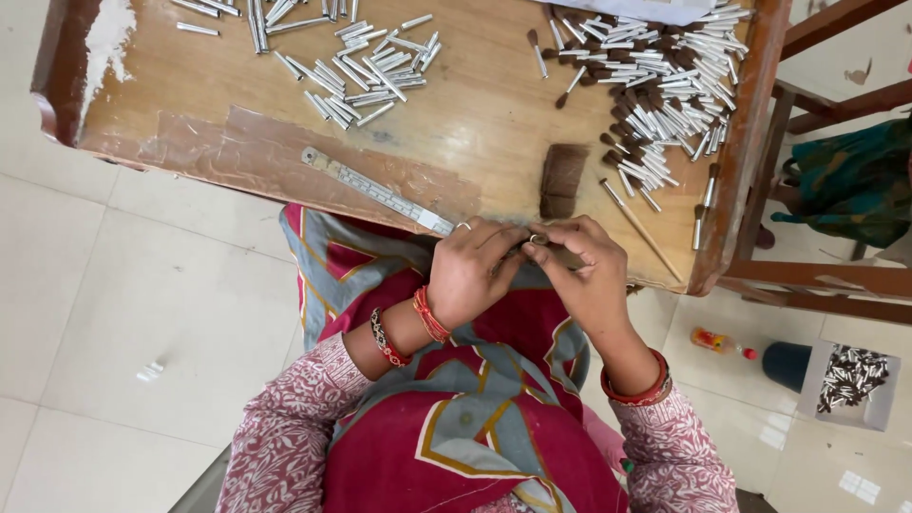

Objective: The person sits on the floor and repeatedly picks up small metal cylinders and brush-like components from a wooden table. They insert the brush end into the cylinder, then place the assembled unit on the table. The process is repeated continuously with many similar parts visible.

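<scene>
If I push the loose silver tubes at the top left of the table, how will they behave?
The silver tubes look round and thin, so they would probably roll or scatter. They seem light and likely stiff metal. The table is smooth, so sliding is likely.

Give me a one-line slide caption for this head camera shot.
Left hand and right hand pinch a small metal tube at a wooden table's edge.

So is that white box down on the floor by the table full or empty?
Partly full. The white box on the floor holds a loose heap of small dark-and-silver pieces, with bare white rim showing around it.
</scene>
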